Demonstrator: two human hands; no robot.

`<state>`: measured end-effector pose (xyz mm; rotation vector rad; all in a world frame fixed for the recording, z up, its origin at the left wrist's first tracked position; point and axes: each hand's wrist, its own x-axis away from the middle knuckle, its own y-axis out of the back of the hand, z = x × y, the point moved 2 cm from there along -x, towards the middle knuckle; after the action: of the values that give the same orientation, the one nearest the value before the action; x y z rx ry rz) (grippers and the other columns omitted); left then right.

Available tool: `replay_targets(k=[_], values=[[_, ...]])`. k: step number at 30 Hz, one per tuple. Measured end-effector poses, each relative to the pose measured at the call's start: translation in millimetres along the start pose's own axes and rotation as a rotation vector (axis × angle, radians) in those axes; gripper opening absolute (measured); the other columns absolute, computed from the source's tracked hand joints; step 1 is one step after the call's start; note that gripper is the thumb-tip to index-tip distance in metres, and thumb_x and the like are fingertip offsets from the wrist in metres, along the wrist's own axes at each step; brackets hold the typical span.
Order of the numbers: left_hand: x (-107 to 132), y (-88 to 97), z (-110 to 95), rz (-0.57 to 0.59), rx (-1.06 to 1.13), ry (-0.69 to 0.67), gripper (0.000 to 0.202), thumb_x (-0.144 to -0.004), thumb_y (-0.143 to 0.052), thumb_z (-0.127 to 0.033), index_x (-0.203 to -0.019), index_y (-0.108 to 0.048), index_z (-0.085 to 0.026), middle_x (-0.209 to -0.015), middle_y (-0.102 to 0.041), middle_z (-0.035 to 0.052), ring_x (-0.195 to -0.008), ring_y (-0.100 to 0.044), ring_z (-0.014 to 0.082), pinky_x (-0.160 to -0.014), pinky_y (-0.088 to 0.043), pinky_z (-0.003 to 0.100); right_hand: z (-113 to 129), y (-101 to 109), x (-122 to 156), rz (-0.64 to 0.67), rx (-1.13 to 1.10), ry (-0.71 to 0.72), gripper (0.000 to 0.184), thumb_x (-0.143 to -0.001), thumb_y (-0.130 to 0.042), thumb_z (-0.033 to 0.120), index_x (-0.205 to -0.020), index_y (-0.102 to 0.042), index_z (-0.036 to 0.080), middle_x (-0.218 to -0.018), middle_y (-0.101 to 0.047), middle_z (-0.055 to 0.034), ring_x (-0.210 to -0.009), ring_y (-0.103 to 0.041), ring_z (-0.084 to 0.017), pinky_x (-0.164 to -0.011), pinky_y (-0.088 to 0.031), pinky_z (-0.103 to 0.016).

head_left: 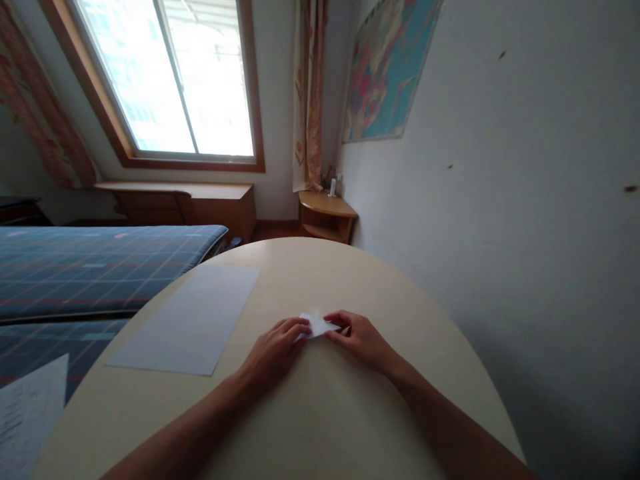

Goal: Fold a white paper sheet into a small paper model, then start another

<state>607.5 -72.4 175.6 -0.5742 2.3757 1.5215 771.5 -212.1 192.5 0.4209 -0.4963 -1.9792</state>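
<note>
A small folded piece of white paper lies near the middle of the round cream table. My left hand rests over its left side, fingers closed together and pressing on it, so that part is hidden. From the right, my right hand pinches the paper's pointed right corner between thumb and fingers. The folds are too small to make out clearly.
A large white sheet lies flat on the table's left side. Beyond the left edge are a printed sheet and a blue plaid mattress. A wall runs along the right; a corner shelf stands behind.
</note>
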Motion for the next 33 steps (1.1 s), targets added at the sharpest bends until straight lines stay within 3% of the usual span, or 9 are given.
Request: replay_targets(k=[7,12,16,21,25,30,33], values=[[0,1.0,-3,0.011,-0.022,0.013,0.024,-0.088,-0.061,-0.018,-0.109,-0.064,-0.027,-0.127,-0.063,0.0032,-0.115,-0.06,0.022,-0.093,-0.053,0.036,1,-5,0,0.011,-0.129,-0.088,0.032,-0.076,-0.07,0.038,-0.101,-0.076,0.018,-0.098,-0.076,-0.0085,-0.087,-0.07,-0.027,-0.078,-0.052,-0.035],[-1,0.9,-1,-0.017,0.001,0.012,0.027,-0.091,-0.055,-0.017,-0.112,-0.068,-0.029,-0.128,-0.065,0.002,-0.119,-0.06,0.0216,-0.099,-0.051,0.036,4,-2,1,0.015,-0.083,-0.104,0.033,-0.079,-0.068,0.04,-0.102,-0.076,0.017,-0.095,-0.076,-0.0084,-0.084,-0.07,-0.025,-0.075,-0.052,-0.033],[-1,1.9,2,0.004,-0.005,-0.037,0.035,-0.092,-0.052,-0.014,-0.119,-0.067,-0.029,-0.129,-0.064,0.001,-0.122,-0.059,0.0208,-0.103,-0.048,0.035,14,-2,6,-0.066,0.296,0.121,0.02,-0.083,-0.067,0.033,-0.094,-0.077,0.019,-0.097,-0.074,-0.009,-0.091,-0.066,-0.023,-0.085,-0.049,-0.035],[0,2.2,2,-0.028,-0.101,-0.143,0.037,-0.093,-0.051,-0.013,-0.127,-0.061,-0.026,-0.129,-0.064,0.0057,-0.116,-0.063,0.0214,-0.096,-0.054,0.037,26,-13,10,-0.072,0.658,0.432,0.026,-0.088,-0.066,0.022,-0.114,-0.069,0.024,-0.113,-0.071,-0.0066,-0.108,-0.06,-0.024,-0.095,-0.044,-0.039],[-1,5.6,-1,-0.122,-0.17,-0.207,0.029,-0.097,-0.049,-0.018,-0.124,-0.06,-0.019,-0.12,-0.069,0.0112,-0.107,-0.068,0.0229,-0.087,-0.058,0.038,26,-15,8,-0.05,0.712,0.494,0.024,-0.094,-0.06,0.019,-0.115,-0.068,0.026,-0.109,-0.073,-0.0042,-0.103,-0.064,-0.022,-0.092,-0.042,-0.038],[-1,17.1,-5,-0.202,-0.216,-0.221,0.016,-0.098,-0.049,-0.022,-0.104,-0.064,-0.019,-0.107,-0.075,0.0075,-0.098,-0.072,0.0218,-0.082,-0.059,0.034,28,-10,8,-0.108,0.717,0.501,0.019,-0.095,-0.058,0.022,-0.11,-0.069,0.025,-0.104,-0.075,-0.0045,-0.098,-0.066,-0.022,-0.088,-0.039,-0.037],[0,21.4,-9,-0.224,-0.242,-0.241,0.014,-0.099,-0.049,-0.021,-0.103,-0.063,-0.02,-0.105,-0.075,0.005,-0.097,-0.072,0.0198,-0.082,-0.057,0.03,34,-13,12,-0.145,0.703,0.553,0.019,-0.096,-0.057,0.025,-0.111,-0.068,0.024,-0.104,-0.075,-0.0044,-0.096,-0.066,-0.021,-0.087,-0.038,-0.035]])
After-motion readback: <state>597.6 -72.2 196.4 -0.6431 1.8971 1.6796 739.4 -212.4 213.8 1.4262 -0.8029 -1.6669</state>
